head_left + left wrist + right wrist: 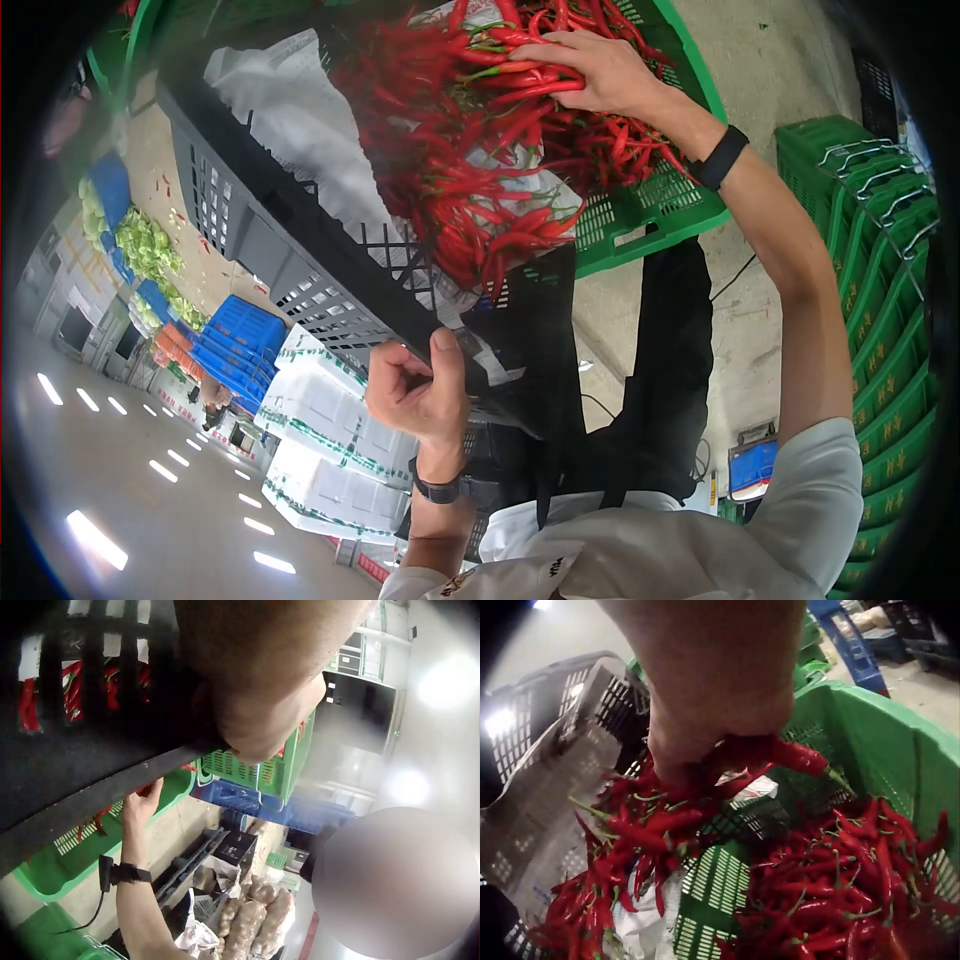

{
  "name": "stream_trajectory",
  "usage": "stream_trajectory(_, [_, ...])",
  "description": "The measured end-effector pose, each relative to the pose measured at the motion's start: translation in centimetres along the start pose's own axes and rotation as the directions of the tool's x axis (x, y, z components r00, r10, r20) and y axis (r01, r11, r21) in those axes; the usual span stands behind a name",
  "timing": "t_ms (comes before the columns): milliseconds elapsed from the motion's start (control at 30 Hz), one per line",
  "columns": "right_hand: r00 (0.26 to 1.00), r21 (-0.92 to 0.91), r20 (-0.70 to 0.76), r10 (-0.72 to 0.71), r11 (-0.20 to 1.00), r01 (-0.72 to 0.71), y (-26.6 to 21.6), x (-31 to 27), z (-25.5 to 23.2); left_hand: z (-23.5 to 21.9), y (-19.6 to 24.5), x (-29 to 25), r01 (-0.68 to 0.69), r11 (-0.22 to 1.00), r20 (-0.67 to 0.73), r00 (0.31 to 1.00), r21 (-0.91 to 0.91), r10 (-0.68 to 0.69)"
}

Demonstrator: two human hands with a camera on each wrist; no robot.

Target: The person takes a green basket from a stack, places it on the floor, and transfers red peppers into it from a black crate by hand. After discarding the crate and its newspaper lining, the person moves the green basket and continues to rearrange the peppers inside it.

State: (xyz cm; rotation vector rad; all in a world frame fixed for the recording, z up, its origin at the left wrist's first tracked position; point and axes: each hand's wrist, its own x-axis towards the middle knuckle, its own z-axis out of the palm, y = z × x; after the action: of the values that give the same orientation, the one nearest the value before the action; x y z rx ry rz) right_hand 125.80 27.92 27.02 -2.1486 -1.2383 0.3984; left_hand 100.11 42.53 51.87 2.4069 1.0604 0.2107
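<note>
My left hand (425, 390) grips the rim of a tilted black plastic crate (300, 225), thumb along the edge and fingers curled. In the left wrist view that hand (259, 712) is at the same rim. Red chili peppers (470, 205) lie in the crate on pale paper and hang over its side toward a green basket (650, 230). My right hand (600, 75) is on the peppers at the basket's far side. In the right wrist view its curled fingers hold several chili peppers (795, 756), above a heap of more peppers (832, 877) in the basket.
Stacked green crates (870, 290) stand at the right. To the left are white foam boxes (320, 440), blue crates (240, 340) and leafy green vegetables (148, 248). Filled sacks (247, 922) lie on the floor in the left wrist view.
</note>
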Motion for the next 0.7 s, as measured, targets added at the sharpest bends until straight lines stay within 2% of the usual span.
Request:
stream_trajectory(67, [0.999, 0.055, 0.038, 0.037, 0.998, -0.039, 0.9, -0.8, -0.3, 0.2, -0.6, -0.8, 0.265, 0.945, -0.023, 0.961, -0.189, -0.274])
stream_trajectory(100, [0.998, 0.105, 0.018, 0.061, 0.992, -0.062, 0.9, -1.0, -0.2, 0.4, -0.7, -0.9, 0.283, 0.934, -0.031, 0.955, -0.219, -0.296])
stream_trajectory(200, [0.995, 0.195, 0.004, 0.101, 0.976, -0.1, 1.0, -1.6, 0.1, 0.2, -0.7, -0.8, 0.248, 0.948, -0.027, 0.966, -0.199, -0.258])
stream_trajectory(267, [0.995, 0.106, -0.062, 0.072, 0.992, -0.066, 1.0, -2.2, 0.7, 0.2, -0.5, -0.7, 0.248, 0.946, -0.031, 0.965, -0.207, -0.26])
stream_trajectory(333, [0.996, 0.063, -0.036, 0.084, 0.995, -0.082, 0.3, -2.6, 0.3, 0.1, -0.6, -0.6, 0.247, 0.944, -0.032, 0.965, -0.218, -0.26])
stream_trajectory(400, [0.999, -0.03, -0.031, 0.024, 0.999, -0.025, 0.1, -2.8, 0.0, 0.0, -0.8, -0.5, 0.183, 0.963, -0.054, 0.979, -0.197, -0.197])
stream_trajectory(467, [1.0, -0.089, -0.02, 0.006, 0.996, -0.008, 0.4, -3.0, 0.1, -0.2, -1.0, -0.6, 0.204, 0.955, -0.042, 0.975, -0.217, -0.217])
stream_trajectory(533, [0.999, -0.114, 0.005, 0.052, 0.992, -0.052, 0.6, -3.2, -0.2, -0.3, -1.0, -0.6, 0.219, 0.946, -0.028, 0.972, -0.238, -0.232])
stream_trajectory(600, [0.997, -0.089, -0.043, 0.07, 0.993, -0.073, 1.1, -3.2, -0.9, -0.5, -0.9, -0.6, 0.294, 0.917, 0.011, 0.953, -0.268, -0.302])
stream_trajectory(667, [0.982, -0.199, -0.186, 0.001, 0.979, -0.039, 1.3, -2.9, -1.3, -0.8, -1.0, -0.6, 0.328, 0.906, 0.038, 0.943, -0.267, -0.33])
stream_trajectory(700, [0.97, -0.244, -0.242, 0.016, 0.967, -0.076, -0.2, -2.7, -2.2, -0.8, -1.1, -0.6, 0.333, 0.906, 0.046, 0.942, -0.261, -0.333])
